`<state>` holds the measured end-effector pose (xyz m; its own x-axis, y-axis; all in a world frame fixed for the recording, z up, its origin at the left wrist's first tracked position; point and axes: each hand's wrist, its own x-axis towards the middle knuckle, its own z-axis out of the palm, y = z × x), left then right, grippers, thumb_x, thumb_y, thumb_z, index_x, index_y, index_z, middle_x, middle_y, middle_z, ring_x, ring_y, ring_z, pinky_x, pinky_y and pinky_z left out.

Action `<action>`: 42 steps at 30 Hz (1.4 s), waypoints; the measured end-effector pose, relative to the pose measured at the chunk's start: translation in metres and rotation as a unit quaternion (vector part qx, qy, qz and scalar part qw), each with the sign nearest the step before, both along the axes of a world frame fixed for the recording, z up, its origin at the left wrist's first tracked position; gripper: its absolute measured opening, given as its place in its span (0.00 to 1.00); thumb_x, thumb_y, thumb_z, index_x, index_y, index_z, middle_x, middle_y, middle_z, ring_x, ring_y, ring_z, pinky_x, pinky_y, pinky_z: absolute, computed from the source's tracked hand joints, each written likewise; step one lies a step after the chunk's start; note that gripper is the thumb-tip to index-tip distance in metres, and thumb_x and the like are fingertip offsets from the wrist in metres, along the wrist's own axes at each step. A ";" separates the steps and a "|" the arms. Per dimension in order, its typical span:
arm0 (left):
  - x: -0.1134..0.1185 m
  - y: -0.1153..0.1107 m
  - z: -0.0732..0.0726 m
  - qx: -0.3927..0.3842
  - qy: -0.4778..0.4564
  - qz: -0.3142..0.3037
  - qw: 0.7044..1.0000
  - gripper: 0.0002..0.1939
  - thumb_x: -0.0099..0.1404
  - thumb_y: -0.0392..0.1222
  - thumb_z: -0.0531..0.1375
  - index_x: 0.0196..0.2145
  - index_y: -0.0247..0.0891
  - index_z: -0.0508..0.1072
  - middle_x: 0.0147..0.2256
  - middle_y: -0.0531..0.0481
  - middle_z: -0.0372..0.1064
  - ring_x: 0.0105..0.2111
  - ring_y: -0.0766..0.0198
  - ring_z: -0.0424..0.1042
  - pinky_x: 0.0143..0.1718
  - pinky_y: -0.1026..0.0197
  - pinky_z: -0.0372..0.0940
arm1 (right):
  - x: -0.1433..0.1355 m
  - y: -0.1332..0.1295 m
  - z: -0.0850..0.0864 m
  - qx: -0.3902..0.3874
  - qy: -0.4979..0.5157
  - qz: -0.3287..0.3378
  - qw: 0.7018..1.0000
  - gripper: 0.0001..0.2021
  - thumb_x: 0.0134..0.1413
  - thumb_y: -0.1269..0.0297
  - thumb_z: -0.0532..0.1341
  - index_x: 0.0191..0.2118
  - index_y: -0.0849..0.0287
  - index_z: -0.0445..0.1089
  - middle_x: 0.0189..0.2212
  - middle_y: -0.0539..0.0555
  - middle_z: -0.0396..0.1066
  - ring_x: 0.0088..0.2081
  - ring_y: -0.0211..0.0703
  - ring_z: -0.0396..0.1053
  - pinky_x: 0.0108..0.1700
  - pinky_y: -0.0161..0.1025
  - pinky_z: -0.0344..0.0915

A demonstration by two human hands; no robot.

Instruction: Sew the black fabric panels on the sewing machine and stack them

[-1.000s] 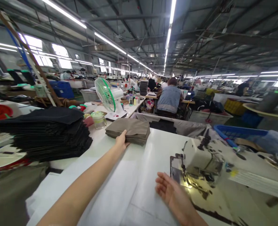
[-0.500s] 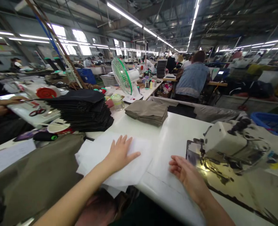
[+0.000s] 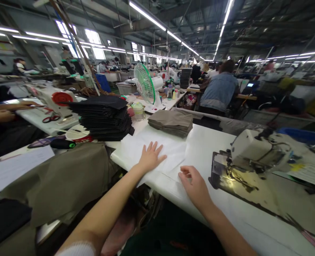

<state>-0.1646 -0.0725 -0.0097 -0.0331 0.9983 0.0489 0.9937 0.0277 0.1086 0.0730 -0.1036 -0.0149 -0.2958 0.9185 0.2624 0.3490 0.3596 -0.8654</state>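
The left hand [image 3: 150,157] is spread flat on the white sheets [image 3: 132,151], with nothing gripped. The sheets are spread on the table [image 3: 208,140], in front of the brown pile [image 3: 170,122]. The right hand [image 3: 193,183] is loosely curled near the sewing machine [image 3: 253,149]; whether anything is pinched there cannot be told.

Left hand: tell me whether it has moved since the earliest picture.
Yes. Against the grey-brown stack, whose edge it touched then, the left hand has come back toward the person, onto the white sheets.
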 end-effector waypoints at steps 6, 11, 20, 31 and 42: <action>-0.040 0.013 0.000 0.009 -0.006 -0.037 0.999 0.28 0.74 0.56 0.49 0.66 0.45 0.61 0.69 0.43 0.50 0.70 0.44 0.47 0.66 0.35 0.46 | 0.002 -0.003 -0.001 0.038 -0.034 -0.002 0.999 0.11 0.59 0.59 0.57 0.44 0.56 0.70 0.41 0.57 0.74 0.45 0.51 0.71 0.51 0.50 0.67; -0.078 -0.001 0.015 0.046 -0.008 0.009 0.999 0.35 0.71 0.56 0.52 0.68 0.34 0.55 0.68 0.33 0.51 0.69 0.40 0.48 0.65 0.32 0.46 | 0.010 -0.010 -0.012 0.016 -0.013 -0.036 0.999 0.11 0.59 0.58 0.57 0.43 0.56 0.71 0.41 0.56 0.74 0.44 0.50 0.72 0.50 0.48 0.68; -0.042 -0.045 0.019 0.067 -0.109 -0.144 0.981 0.22 0.64 0.53 0.62 0.52 0.40 0.76 0.53 0.40 0.72 0.54 0.49 0.70 0.58 0.48 0.63 | 0.016 -0.019 -0.013 0.036 0.003 -0.022 0.999 0.09 0.59 0.62 0.58 0.44 0.55 0.71 0.42 0.55 0.74 0.46 0.50 0.72 0.53 0.48 0.67; -0.039 -0.039 0.019 0.073 -0.337 -0.043 0.938 0.20 0.63 0.59 0.56 0.29 0.41 0.79 0.45 0.43 0.76 0.48 0.51 0.72 0.57 0.50 0.63 | 0.040 -0.030 -0.023 0.047 -0.003 0.032 0.998 0.07 0.62 0.62 0.59 0.42 0.53 0.73 0.44 0.55 0.74 0.49 0.50 0.71 0.54 0.45 0.66; -0.062 -0.032 0.052 0.028 -0.443 0.083 0.892 0.21 0.54 0.60 0.61 0.20 0.38 0.73 0.24 0.49 0.72 0.30 0.55 0.70 0.33 0.60 0.66 | 0.043 -0.029 -0.023 0.043 0.006 0.044 0.998 0.06 0.63 0.60 0.59 0.40 0.52 0.73 0.43 0.56 0.74 0.48 0.51 0.72 0.52 0.45 0.68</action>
<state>-0.2270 -0.1047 0.0420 -0.2311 0.9727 -0.0214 0.4994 0.1375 0.8554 0.1158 -0.1325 -0.0379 -0.3704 0.8630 0.3436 0.3033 0.4620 -0.8334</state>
